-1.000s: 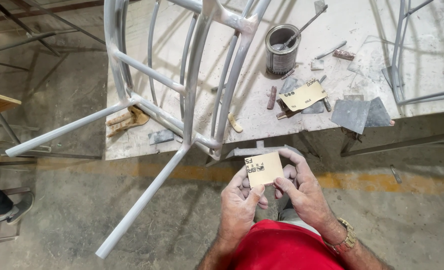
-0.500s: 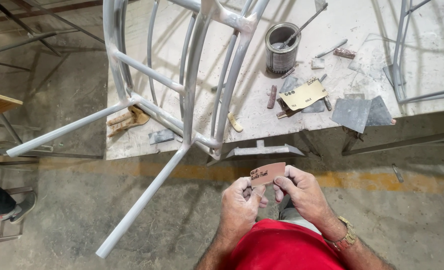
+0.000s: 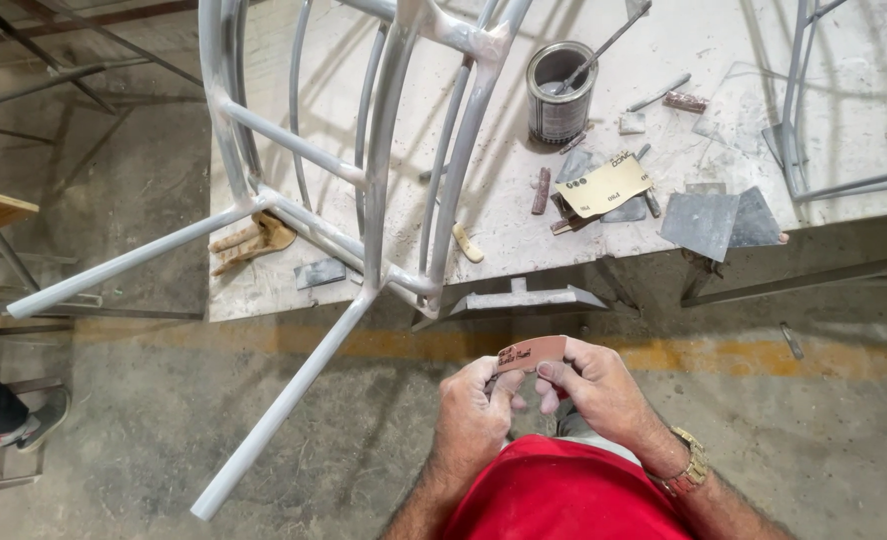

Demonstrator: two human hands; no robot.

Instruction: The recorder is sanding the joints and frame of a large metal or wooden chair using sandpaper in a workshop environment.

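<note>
A small folded piece of sandpaper (image 3: 531, 354), brown side up, is pinched between both my hands in front of my red shirt. My left hand (image 3: 472, 410) grips its left end with thumb and fingers. My right hand (image 3: 600, 389), with a gold watch on the wrist, grips its right end. A grey-painted metal chair frame (image 3: 384, 180) lies on its side on the worktable (image 3: 484, 230), its legs jutting out over the floor to my left.
On the table stand an open paint can (image 3: 560, 90) with a stick in it, a tan sandpaper sheet (image 3: 604, 186), grey sanding sheets (image 3: 720, 220) and small scraps. Another grey frame (image 3: 844, 100) is at the right. Another person's shoe (image 3: 34, 418) shows at the left edge.
The sandpaper piece was flat with its tan back facing me; both hands have folded it over, so its brown side now shows, and drawn it slightly lower.
</note>
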